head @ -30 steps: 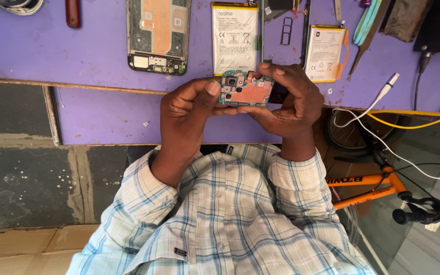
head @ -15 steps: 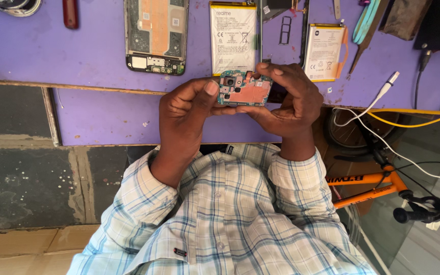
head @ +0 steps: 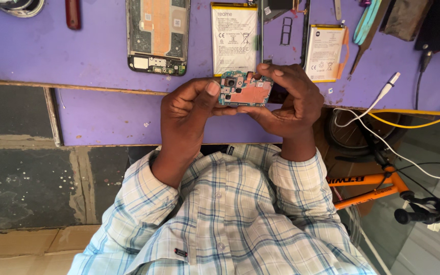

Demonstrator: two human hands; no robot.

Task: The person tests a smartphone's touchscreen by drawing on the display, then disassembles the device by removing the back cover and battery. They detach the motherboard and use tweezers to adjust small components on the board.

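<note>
Purple worktop (head: 103,46) far side, small green-and-copper phone circuit board (head: 244,89) held at its near edge, left hand (head: 187,114) fingers pinching board's left end, right hand (head: 286,102) fingers clamped on right end, opened phone chassis (head: 158,34) and two white flat batteries (head: 234,38) beyond.

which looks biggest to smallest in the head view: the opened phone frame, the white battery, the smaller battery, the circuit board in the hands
1. Opened phone frame
2. White battery
3. Smaller battery and circuit board: they look about alike, and the board, held up nearer the camera between left hand and right hand, may look larger than it is.
</note>
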